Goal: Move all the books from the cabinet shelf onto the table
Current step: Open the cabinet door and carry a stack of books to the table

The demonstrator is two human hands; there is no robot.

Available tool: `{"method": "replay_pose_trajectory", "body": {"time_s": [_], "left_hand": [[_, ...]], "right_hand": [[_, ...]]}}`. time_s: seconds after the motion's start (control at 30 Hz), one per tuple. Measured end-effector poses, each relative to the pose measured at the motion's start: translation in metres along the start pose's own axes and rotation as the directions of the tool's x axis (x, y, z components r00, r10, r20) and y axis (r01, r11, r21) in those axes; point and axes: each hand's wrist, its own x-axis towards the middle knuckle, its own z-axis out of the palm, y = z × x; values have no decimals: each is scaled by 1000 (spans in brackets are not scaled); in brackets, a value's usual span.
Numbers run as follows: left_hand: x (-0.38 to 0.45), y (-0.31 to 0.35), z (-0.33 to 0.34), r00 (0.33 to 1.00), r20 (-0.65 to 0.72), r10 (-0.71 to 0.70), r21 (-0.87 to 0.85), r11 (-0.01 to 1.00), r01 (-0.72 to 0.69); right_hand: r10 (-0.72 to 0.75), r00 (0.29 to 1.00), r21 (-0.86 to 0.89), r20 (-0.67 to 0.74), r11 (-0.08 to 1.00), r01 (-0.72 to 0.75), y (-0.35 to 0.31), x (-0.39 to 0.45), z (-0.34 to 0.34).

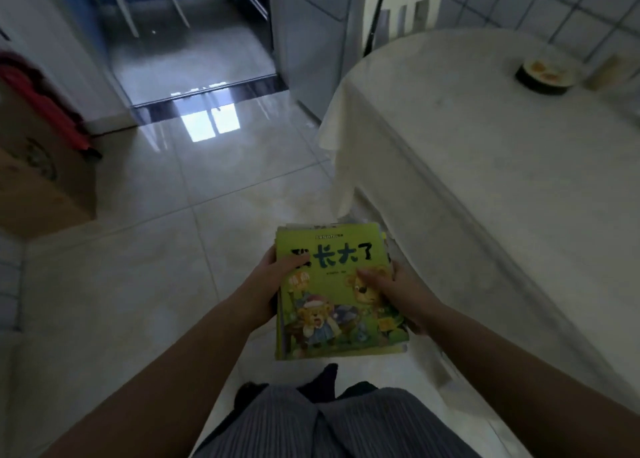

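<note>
A stack of thin children's books (337,295) with a green cartoon-bear cover on top is held in front of my body, above the floor. My left hand (270,284) grips its left edge, thumb on the cover. On the right edge my right hand (398,291) holds the stack, thumb lying over the cover. The table (485,153), draped in a cream cloth, stands just to the right of the books. The cabinet shelf is out of view.
A dark round container (543,77) sits at the table's far side near the tiled wall. A white chair back (398,11) stands behind the table. A cardboard box (38,173) with red fabric on it is at the left. Glossy floor tiles lead to a doorway ahead.
</note>
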Motion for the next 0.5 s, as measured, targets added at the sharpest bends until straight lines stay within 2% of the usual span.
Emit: {"method": "replay_pose_trajectory", "body": {"time_s": [0.27,0.5], "left_hand": [[58,15,62,991,121,63,138,987,-80],[143,62,106,980,189,61,227,968,-105]], "right_hand": [[27,985,134,-173,991,-3,-5,19,-62],[26,959,148,-281,989,17,-53,73,-101]]}}
